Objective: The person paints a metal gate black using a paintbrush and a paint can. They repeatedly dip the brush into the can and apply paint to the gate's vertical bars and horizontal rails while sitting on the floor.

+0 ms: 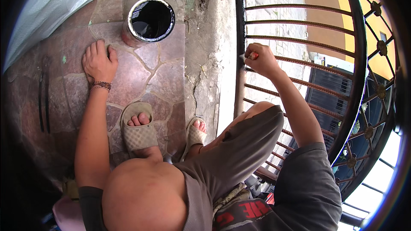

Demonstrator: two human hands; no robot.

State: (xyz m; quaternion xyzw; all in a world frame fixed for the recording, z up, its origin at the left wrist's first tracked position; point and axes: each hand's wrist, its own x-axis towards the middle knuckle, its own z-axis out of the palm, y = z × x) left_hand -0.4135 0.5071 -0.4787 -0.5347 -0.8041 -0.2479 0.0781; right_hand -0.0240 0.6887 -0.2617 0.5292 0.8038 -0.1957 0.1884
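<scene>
My right hand is closed around a small tool's red handle, up against the lower rail of a metal gate or railing with ribbed bars. The tool's working end is mostly hidden by the rail and my fingers. Near my hand the rail is black above and brownish below. My left hand rests with nothing in it on the stone-patterned floor tiles, its thumb apart from the fingers. Above and to the right of it stands an open can of glossy black paint, with smears on its rim.
A pale woven plastic sheet lies at the upper left. A cracked concrete ledge runs between the tiles and the gate. My sandalled feet are below the can. Two dark strips lie on the left tiles.
</scene>
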